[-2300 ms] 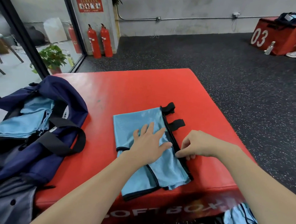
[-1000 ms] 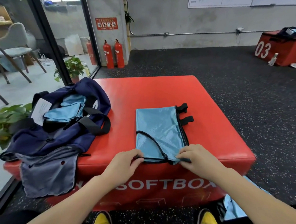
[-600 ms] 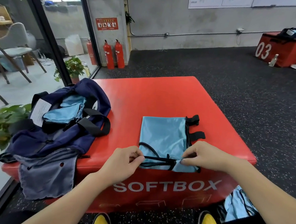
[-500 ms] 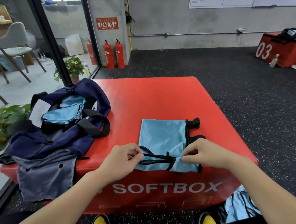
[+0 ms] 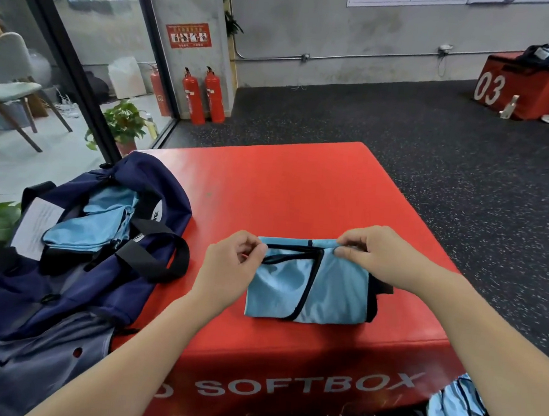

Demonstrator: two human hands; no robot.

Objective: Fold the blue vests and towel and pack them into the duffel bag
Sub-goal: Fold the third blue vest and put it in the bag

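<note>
A light blue vest with black trim (image 5: 307, 283) lies folded in half on the red soft box (image 5: 277, 188), near its front edge. My left hand (image 5: 233, 263) pinches the vest's far left corner. My right hand (image 5: 377, 257) pinches its far right corner. The navy duffel bag (image 5: 78, 259) lies open at the left of the box, with folded light blue cloth (image 5: 96, 224) inside it. More light blue cloth (image 5: 454, 412) lies on the floor at the lower right.
A white paper tag (image 5: 38, 227) sits on the bag's left side. Black speckled floor surrounds the box. Two fire extinguishers (image 5: 203, 95) stand by the back wall, a potted plant (image 5: 123, 125) beside the glass. Another red box marked 03 (image 5: 515, 91) stands far right.
Both hands gripped the vest's near edge and carried it up and over to the far edge, folding the vest in half. The black straps at its right are now mostly covered.
</note>
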